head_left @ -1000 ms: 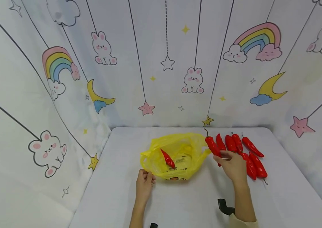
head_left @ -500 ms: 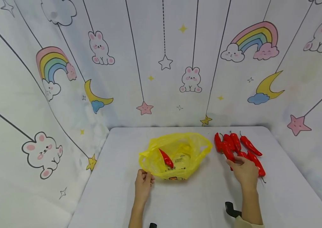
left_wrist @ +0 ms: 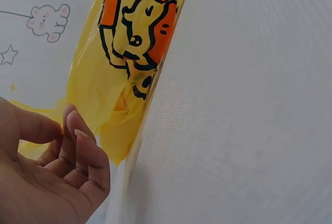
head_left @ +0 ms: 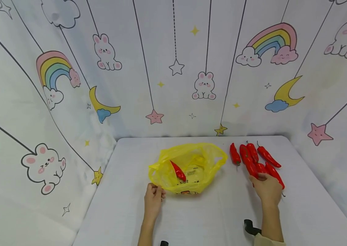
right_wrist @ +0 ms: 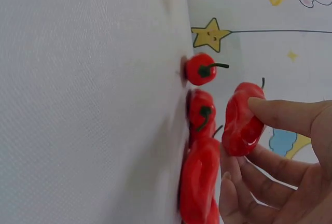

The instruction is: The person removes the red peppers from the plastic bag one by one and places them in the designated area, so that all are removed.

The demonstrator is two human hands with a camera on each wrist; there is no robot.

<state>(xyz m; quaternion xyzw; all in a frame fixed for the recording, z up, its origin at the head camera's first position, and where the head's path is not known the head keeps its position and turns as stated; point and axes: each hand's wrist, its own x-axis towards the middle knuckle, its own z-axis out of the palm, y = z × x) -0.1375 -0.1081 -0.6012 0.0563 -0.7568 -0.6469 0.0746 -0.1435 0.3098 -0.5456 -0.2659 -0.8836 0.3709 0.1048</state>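
Observation:
Thumb and fingers of my right hand pinch a red chili pepper over the right-hand group of peppers. In the right wrist view this pepper stands away from the white tabletop, gripped between thumb and fingertips. My left hand pinches the near left rim of a yellow plastic bag. The bag lies with its mouth spread wide, and one red pepper shows inside. A black and orange cartoon print marks the bag's outside in the left wrist view.
One loose pepper lies right of the bag. Several more, such as a far-right pepper and a near pepper, lie around the right hand, partly hidden by it. A patterned cloth wall rises behind the white table.
My right hand has moved right with its pepper, from the bag's right edge to over the other peppers. The left hand keeps its hold on the bag. The head view has shifted slightly.

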